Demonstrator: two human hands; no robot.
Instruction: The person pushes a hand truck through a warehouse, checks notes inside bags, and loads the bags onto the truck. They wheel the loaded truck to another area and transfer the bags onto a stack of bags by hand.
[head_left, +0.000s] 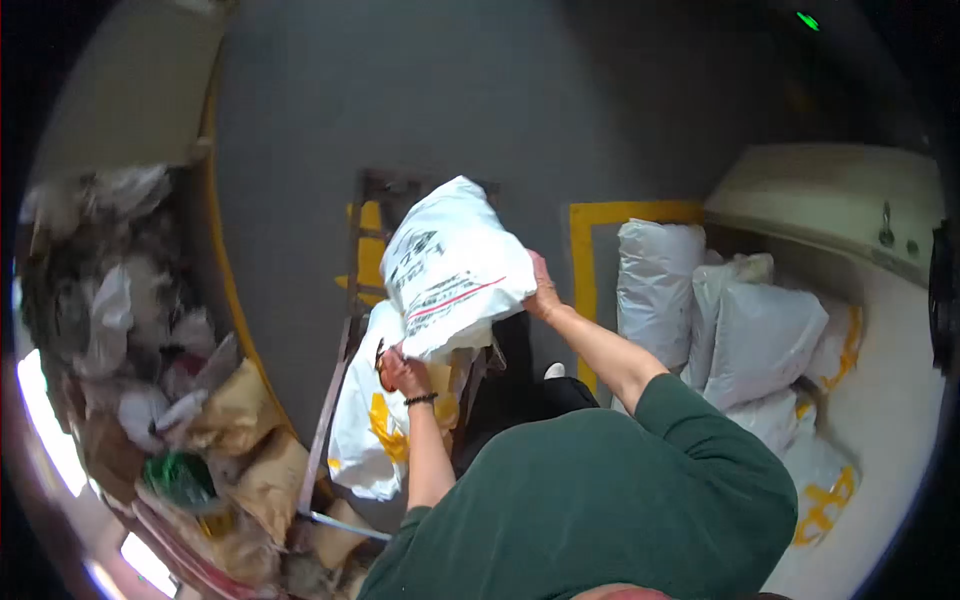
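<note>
A full white sack [455, 265] with black print and a red line is held up in front of me, tilted. At its lower left corner, my left hand [405, 375] is closed on the sack's edge, a dark bracelet at the wrist. The right side is gripped by my right hand [543, 288], its fingers partly hidden behind the sack. Below lies another white sack [362, 440] with yellow tape, on a metal-framed cart [335, 385]. The raised sack covers part of the cart.
White stuffed sacks [660, 290] are piled at the right beside a pale cabinet or wall [830, 195]. Heaped bags and brown paper [240, 410] fill the left side, with a green bundle [180, 478]. Yellow lines [582, 260] mark the grey floor [430, 90].
</note>
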